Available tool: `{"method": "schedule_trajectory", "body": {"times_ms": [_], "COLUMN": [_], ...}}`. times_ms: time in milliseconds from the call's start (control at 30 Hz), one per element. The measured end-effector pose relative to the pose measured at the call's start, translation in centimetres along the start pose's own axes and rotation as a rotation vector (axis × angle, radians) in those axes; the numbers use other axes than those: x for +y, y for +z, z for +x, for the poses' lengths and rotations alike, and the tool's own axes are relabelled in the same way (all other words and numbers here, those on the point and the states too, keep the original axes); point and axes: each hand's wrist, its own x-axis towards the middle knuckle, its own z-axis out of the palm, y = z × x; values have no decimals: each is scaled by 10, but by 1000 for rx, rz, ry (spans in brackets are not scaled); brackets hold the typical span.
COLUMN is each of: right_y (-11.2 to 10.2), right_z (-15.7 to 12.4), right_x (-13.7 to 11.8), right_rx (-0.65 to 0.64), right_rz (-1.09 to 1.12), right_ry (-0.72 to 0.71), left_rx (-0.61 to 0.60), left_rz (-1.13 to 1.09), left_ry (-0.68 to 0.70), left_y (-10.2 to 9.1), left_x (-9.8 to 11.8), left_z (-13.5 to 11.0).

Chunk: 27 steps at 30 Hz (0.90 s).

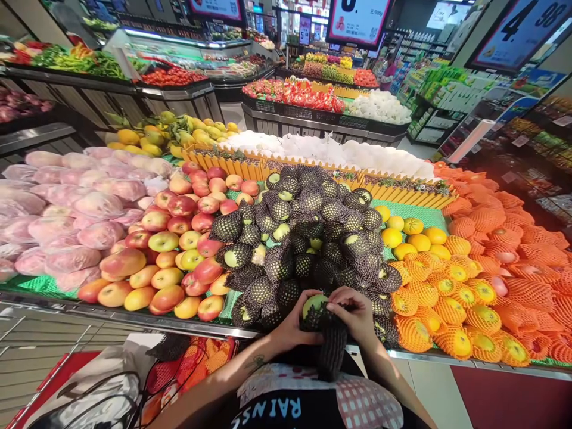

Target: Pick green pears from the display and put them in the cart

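Just over the front edge of the fruit stand, my left hand [297, 325] is closed around a pale green fruit [311, 305], whose exact kind I cannot make out. A black foam net sleeve [334, 345] covers part of the fruit and hangs down loosely in front of my shirt. My right hand [355, 313] pinches the sleeve's edge against the fruit's right side. Behind both hands rises a heap of similar green fruits in black net sleeves [306, 226]. Part of the held fruit is hidden by fingers and netting.
Red-yellow apples [167, 262] and pink bagged fruit [89, 208] lie to the left. Orange-netted yellow fruit [451, 298] lies to the right. A low orange picket fence [402, 190] crosses behind the heap. At lower left stands a cart with a white bag [98, 381] and loose nets [196, 369].
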Motion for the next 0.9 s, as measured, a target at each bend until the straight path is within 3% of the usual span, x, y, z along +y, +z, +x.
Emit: {"method": "schedule_trajectory", "body": {"times_ms": [200,333,500,667,733,900], "right_y": [-20,-24,-26,-8,1,11], "right_z": [7,3,0,8,11,0], "right_x": [-3,-4,-16,-17,-12,-1], "right_rx": [-164,-222,-405,-209,-160,-110], "right_rz": [50,-45,-191,-87,-16,183], "right_ry": [237,327,401,372,418,562], "left_rx": [-155,-92,-76,-124,-64,297], "left_rz": [57,68,120,95,120,49], "left_ry": [-149,-109,-101,-156,-137,30], "left_y": [5,5,6,10,5,-13], "left_x": [11,13,11,5,0,-13], "left_z": [-6,-10,-10,-8,-12,-20]}}
